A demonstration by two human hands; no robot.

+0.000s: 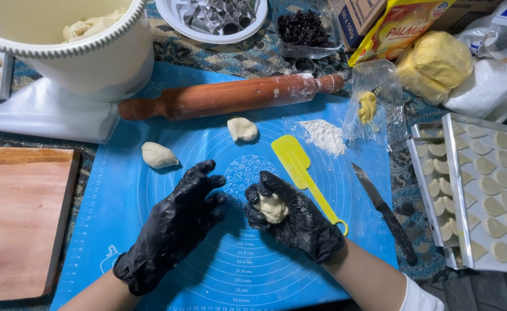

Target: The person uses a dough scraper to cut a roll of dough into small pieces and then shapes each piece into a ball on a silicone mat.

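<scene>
The lump of dough point(272, 207) sat in our right hand point(291, 222), the gloved fingers curled round it and pinching it from the sides, above the middle of the blue mat point(149, 230). We judged it light, soft and easily dented, a little tacky against the glove, so best cupped underneath and pressed gently rather than squeezed at one spot. Our left hand point(173, 230) hovered just beside it, fingers loosely spread and holding nothing. Two more dough pieces point(159, 155) lay nearer the mat's far edge, below the wooden rolling pin point(230, 97), with a heap of flour point(324, 136) and a yellow spatula point(299, 167) to the right. A knife point(383, 210) lay along the mat's right edge, trays of shaped pieces point(489, 190) beyond it, a wooden board point(17, 219) off the left edge, and a white tub point(80, 52) at the far left corner.
</scene>
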